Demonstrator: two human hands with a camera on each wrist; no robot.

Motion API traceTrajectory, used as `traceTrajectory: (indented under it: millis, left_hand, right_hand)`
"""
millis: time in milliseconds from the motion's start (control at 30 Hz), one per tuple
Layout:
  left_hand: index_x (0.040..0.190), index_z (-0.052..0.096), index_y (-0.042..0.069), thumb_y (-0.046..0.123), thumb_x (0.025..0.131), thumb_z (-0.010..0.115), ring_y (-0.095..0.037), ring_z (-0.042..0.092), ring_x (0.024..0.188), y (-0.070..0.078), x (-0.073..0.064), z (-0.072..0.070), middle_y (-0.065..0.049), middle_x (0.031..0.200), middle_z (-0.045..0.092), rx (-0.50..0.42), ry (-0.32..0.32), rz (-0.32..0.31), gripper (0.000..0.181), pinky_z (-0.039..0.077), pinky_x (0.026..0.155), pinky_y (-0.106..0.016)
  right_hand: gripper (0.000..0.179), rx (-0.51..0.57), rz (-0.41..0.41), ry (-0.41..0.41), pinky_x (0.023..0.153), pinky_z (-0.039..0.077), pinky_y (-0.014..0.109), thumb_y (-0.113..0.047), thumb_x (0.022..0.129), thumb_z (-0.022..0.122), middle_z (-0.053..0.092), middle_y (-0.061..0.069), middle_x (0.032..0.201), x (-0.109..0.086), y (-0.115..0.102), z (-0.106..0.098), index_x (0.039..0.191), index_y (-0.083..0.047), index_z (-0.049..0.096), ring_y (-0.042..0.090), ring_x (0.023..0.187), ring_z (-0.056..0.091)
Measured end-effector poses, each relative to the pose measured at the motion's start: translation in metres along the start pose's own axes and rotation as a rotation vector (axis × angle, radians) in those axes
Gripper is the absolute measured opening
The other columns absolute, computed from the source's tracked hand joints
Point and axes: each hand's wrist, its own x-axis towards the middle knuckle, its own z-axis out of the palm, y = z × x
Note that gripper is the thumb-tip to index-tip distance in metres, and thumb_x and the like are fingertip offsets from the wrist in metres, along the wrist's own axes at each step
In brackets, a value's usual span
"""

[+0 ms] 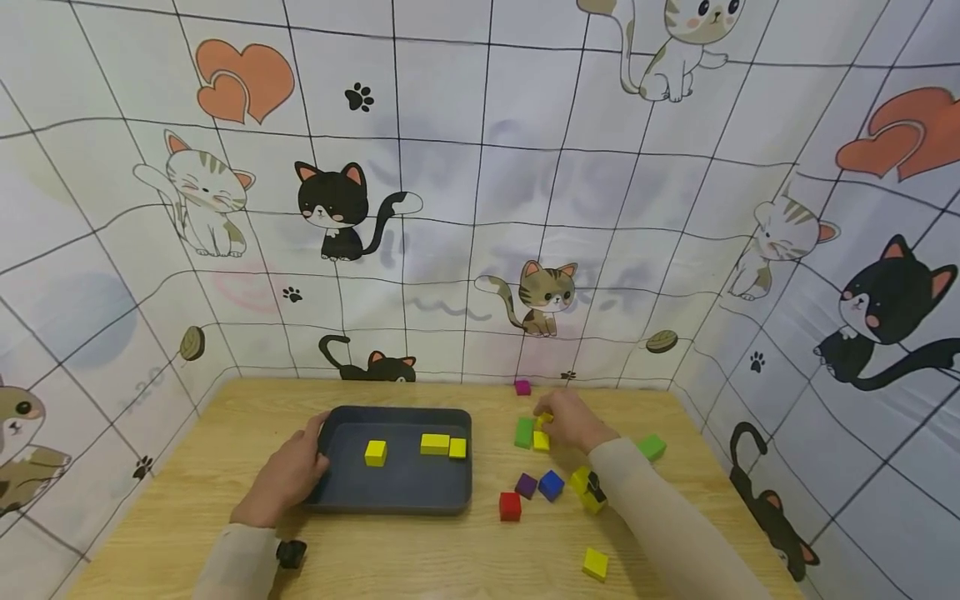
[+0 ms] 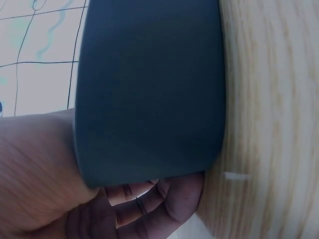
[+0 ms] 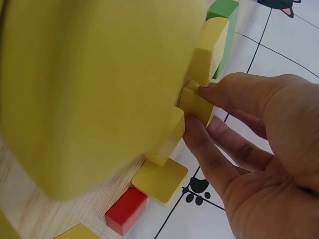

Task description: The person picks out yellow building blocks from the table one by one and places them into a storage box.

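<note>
My left hand [image 1: 288,467] grips the left end of a dark grey tray [image 1: 397,492], thumb at the rim. In the left wrist view, its fingers [image 2: 184,199] curl against the outer side of the tray [image 2: 149,99]. Inside the tray lie a yellow block [image 1: 376,453], a longer yellow block [image 1: 435,444] and a small yellow one [image 1: 457,448]. To the right of the tray, my right hand [image 1: 576,423] pinches a yellow block [image 3: 196,103] between thumb and fingertips. Another yellow block [image 1: 541,441] and a green block [image 1: 524,432] are close beside it.
A magenta block [image 1: 522,387] lies near the back edge. Purple [image 1: 527,485], blue [image 1: 551,485] and red [image 1: 510,507] blocks sit nearer. Yellow blocks [image 1: 585,485] are partly under the right forearm, a green block [image 1: 652,447] beyond it. Another yellow block [image 1: 596,564] lies in front.
</note>
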Motion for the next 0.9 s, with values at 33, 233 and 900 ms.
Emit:
traceTrajectory:
  millis: [33,233,900]
  left_hand:
    - [0.174,0.036,-0.005,0.004,0.102,0.061,-0.030,0.063,0.086,-0.001,0.000,0.000,-0.037,0.129,0.071,0.002,0.002,0.001,0.076,0.058,0.079,-0.054]
    - [0.173,0.037,-0.006,0.004,0.102,0.062,-0.030,0.062,0.085,-0.001,0.001,0.001,-0.035,0.126,0.071,0.000,0.016,0.013,0.075,0.058,0.079,-0.054]
    - [0.172,0.036,-0.008,0.003,0.103,0.064,-0.027,0.058,0.078,0.006,-0.002,-0.003,-0.035,0.121,0.070,0.010,0.006,0.004,0.075,0.052,0.071,-0.047]
  right_hand:
    - [0.025,-0.005,-0.001,0.002,0.115,0.063,0.055,0.000,0.103,0.083,0.084,0.014,0.131,0.000,0.000,0.000,0.128,-0.004,0.088,0.035,0.126,0.076]
    - [0.026,-0.031,-0.001,0.003,0.114,0.064,0.054,-0.001,0.103,0.084,0.085,0.013,0.130,0.003,-0.002,0.000,0.129,-0.004,0.088,0.034,0.125,0.077]
    - [0.030,0.045,-0.055,0.079,0.115,0.063,0.057,0.002,0.103,0.080,0.083,0.018,0.136,-0.005,-0.031,-0.012,0.132,-0.001,0.085,0.040,0.131,0.078]
